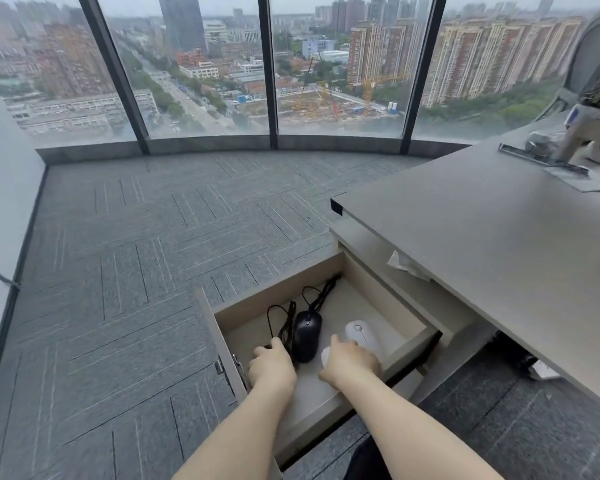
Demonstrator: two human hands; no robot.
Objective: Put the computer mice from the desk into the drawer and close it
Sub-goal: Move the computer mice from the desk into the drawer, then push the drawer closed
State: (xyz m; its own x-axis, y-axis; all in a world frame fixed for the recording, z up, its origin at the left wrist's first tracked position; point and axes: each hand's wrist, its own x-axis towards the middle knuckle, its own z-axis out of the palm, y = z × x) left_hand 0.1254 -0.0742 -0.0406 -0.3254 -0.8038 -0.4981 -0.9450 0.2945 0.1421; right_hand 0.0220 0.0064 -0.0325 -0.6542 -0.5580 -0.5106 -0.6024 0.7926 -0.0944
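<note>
Both hands sit inside the open beige wooden drawer (326, 407): my left hand (272, 370) is curled on the bundled black cable (286, 327), my right hand (352, 363) covers a white mouse (325, 355), tho I can't tell if it's gripped or let go. Risk: cable loops ride up & jam when I shut the drawer, or fingers get pinched. Glossy black wired mouse (306, 336) lies btwn the hands; a second, rounded white mouse (362, 336) lies just right of it, both flat on the drawer floor.

Soft grey daylight comes in through the big windows (205, 64). Shadows are faint. The edges look bent.
</note>
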